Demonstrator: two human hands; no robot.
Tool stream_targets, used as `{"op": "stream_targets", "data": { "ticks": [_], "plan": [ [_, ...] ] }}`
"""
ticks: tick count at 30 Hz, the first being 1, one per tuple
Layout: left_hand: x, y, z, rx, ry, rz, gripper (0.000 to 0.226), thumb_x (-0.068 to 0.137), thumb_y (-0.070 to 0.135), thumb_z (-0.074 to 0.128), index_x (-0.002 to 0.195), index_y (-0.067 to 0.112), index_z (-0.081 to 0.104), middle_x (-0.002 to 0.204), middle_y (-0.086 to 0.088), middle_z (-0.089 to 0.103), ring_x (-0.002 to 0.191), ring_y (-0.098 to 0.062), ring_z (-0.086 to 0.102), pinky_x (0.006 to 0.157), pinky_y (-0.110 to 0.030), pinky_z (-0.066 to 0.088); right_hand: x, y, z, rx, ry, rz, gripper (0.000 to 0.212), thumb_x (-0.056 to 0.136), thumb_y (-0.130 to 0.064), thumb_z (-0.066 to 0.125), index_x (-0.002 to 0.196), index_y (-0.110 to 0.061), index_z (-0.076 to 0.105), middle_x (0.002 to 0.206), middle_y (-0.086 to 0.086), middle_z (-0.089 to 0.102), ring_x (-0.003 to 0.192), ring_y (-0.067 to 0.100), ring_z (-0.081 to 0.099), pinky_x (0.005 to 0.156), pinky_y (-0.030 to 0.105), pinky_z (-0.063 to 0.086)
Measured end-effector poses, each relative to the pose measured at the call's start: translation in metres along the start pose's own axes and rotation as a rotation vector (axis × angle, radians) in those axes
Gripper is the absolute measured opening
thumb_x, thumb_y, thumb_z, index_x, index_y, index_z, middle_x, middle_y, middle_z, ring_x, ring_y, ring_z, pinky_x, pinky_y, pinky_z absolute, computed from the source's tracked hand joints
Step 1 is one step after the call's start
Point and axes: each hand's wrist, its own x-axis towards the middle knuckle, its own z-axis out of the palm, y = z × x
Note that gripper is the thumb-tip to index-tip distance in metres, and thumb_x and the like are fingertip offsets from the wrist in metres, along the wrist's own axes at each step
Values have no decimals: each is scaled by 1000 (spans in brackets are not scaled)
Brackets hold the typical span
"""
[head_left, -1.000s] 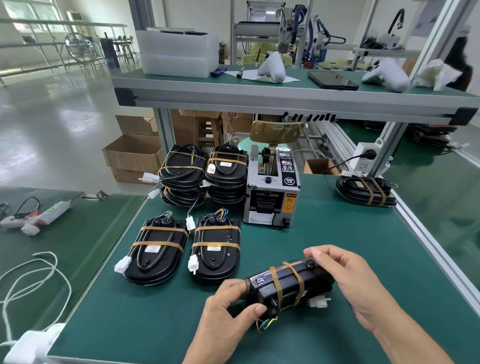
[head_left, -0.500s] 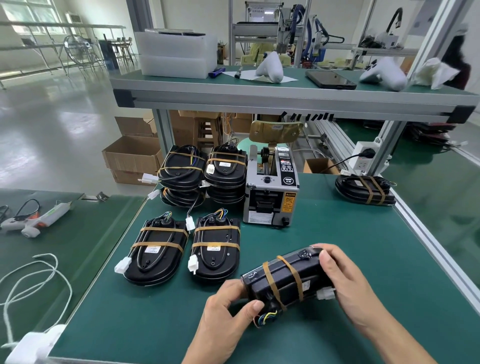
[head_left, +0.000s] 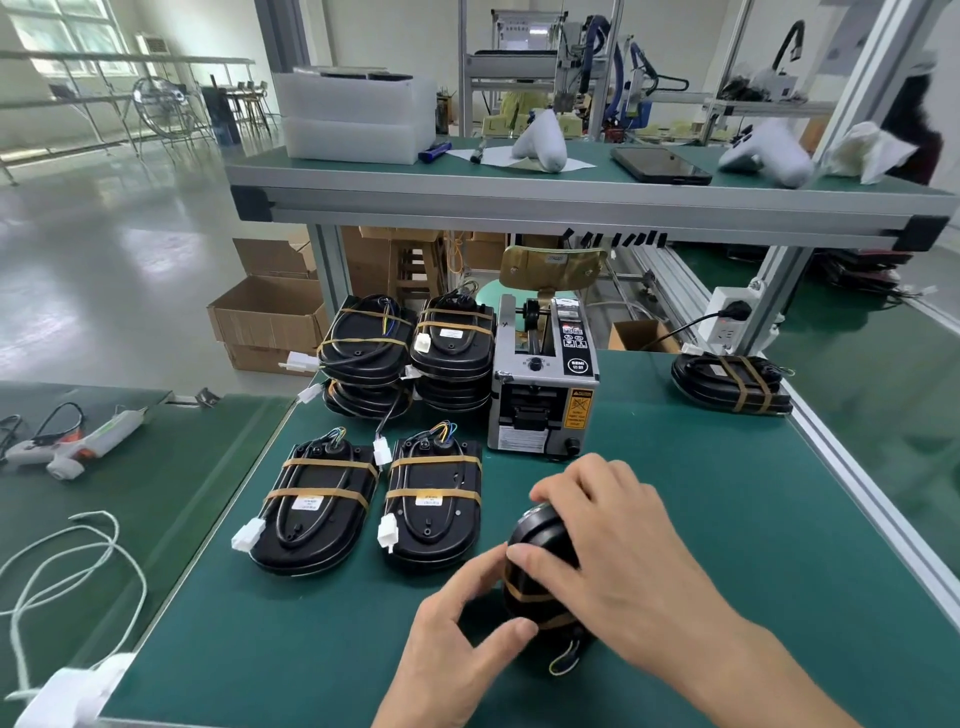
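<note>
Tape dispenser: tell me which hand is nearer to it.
Right. The right hand lies over the banded black unit, just in front of the tape dispenser; the left hand holds the unit's near side, farther back toward the person.

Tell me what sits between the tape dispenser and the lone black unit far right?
Only bare green mat, head view, separates tape dispenser from that black unit.

You see: tape dispenser (head_left: 543, 384) beyond your right hand (head_left: 623, 566) | banded black units (head_left: 311, 509) left of it | glue gun (head_left: 78, 447) far left
</note>
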Motion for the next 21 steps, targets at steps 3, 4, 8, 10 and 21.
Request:
{"op": "stream_targets", "data": {
  "ticks": [3,4,8,10,21],
  "plan": [
    [2,-4,0,-3,18,-5,48,86,46,84,129,33,67,111,6,78,108,-12,73,95,-22,52,2,-14,2,-19,-9,-1,59,87,-78,25,126,-41,48,116,-17,38,113,12,38,97,33,36],
    [3,-5,0,-9,24,-8,43,86,42,84,125,33,68,105,6,78,102,-12,73,92,-21,52,1,-17,2,-17,-20,-10,59,86,-78,24,126,-41,47,116,-17,37,113,12,37,97,33,35],
    [3,-7,1,-46,30,-11,53,84,57,84,131,43,65,116,4,79,111,-13,74,96,-22,54,9,-11,-12,209,-112,27,64,84,-87,29,116,-41,60,108,-24,51,107,1,47,95,31,40],
    [4,-10,1,-25,22,8,57,88,54,83,138,38,62,121,1,77,115,-16,72,100,-24,54,27,6,-23,510,-128,114,58,88,-81,41,100,-33,71,94,-17,69,90,-2,62,85,29,49],
    [4,-1,-2,-27,19,44,52,89,42,86,136,38,65,124,1,77,117,-17,73,102,-19,51,139,57,35,1185,103,762,10,98,-10,63,100,-13,72,81,1,76,53,8,63,56,23,41]
  ]
}}
